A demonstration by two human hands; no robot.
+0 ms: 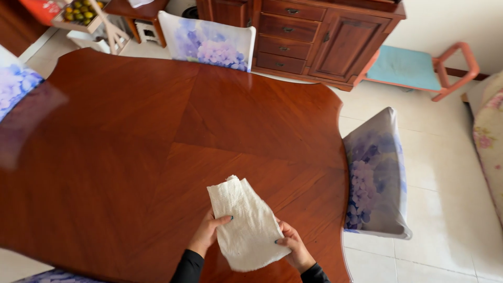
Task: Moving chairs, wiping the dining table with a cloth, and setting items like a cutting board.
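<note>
Cloth: white folded cloth held above the near edge of the table, between 2 hands.
Left hand: grip pinching the cloth's left edge.
Right hand: grip pinching its lower right edge.
Nearby: flower-covered chair beside the table.

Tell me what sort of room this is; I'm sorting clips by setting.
Most likely a home dining room: a large polished reddish wooden table, chairs in floral fabric covers and a dark wooden sideboard with drawers.
</note>
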